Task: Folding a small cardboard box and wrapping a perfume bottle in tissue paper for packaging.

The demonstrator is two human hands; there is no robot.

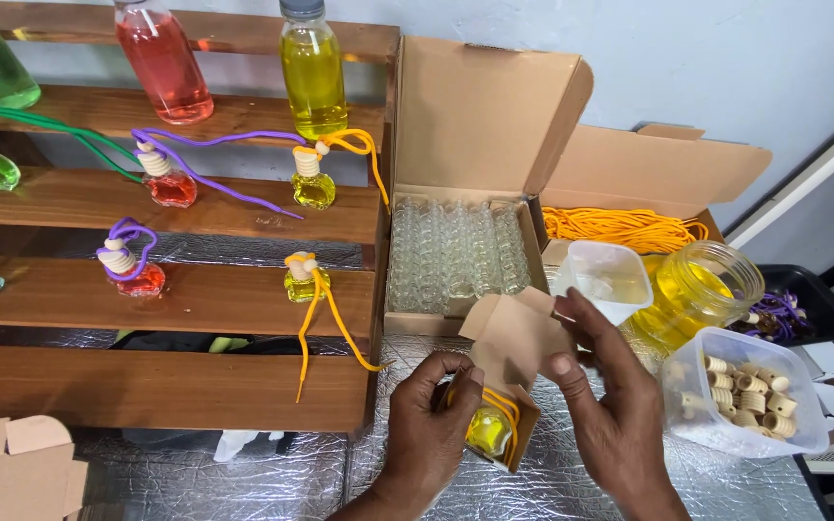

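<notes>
My left hand (429,425) grips a small brown cardboard box (512,359) from its left side. Inside the box sits a small yellow bottle (489,431) with an orange cord looped over it. The box's top flap stands open. My right hand (610,405) holds that flap from the right, thumb and fingers pinching its edge. Both hands hover over the silver foil-covered table (272,482).
A stepped wooden rack (176,309) at left shows small bottles with green, purple and orange cords and tall bottles of coloured liquid. Behind are an open carton of empty glass bottles (456,253), a box of orange cords (620,230), a yellow jar (697,289), a white cup (605,280) and a tub of wooden caps (750,391).
</notes>
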